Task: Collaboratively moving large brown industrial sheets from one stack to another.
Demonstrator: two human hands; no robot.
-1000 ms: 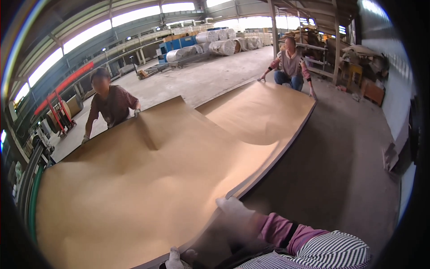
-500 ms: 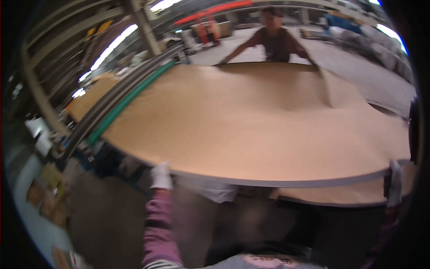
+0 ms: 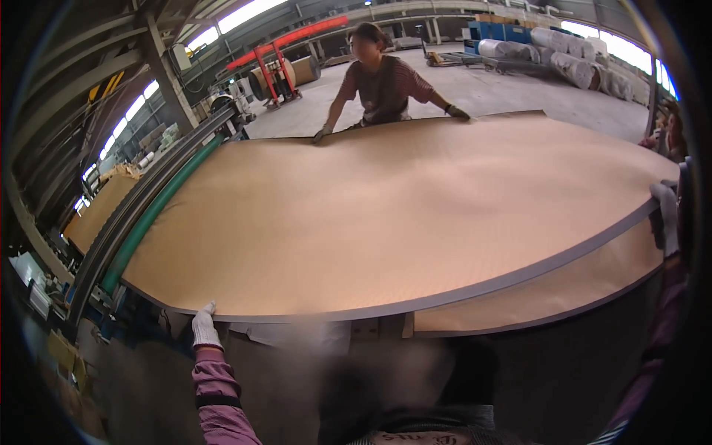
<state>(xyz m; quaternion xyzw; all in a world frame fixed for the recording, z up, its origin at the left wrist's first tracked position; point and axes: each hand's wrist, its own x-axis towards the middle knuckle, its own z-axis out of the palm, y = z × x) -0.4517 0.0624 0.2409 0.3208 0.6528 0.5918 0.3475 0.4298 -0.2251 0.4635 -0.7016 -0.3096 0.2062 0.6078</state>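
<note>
A large tan sheet (image 3: 356, 215) with a grey strip along its near edge spreads across the view. My left hand (image 3: 206, 326), in a white glove, grips that near edge toward the left, with the thumb on top and the fingers hidden beneath. At the far right, my gloved right hand (image 3: 667, 215) is closed on the sheet's right end. Across from me, a co-worker in dark gloves has both hands on the far edge. Under the raised near edge lies another tan sheet (image 3: 519, 285).
Along the left run a green roller (image 3: 159, 211) and a dark metal rail (image 3: 126, 215) of a machine. Behind the co-worker (image 3: 380, 81) stand a red lifting frame (image 3: 274, 74) and large rolls. Wrapped rolls (image 3: 571, 59) are stacked at the back right.
The sheet now lies flatter; the fold near the co-worker has smoothed out. My right hand appears higher in view, my left hand lower and further left. The co-worker appears further left.
</note>
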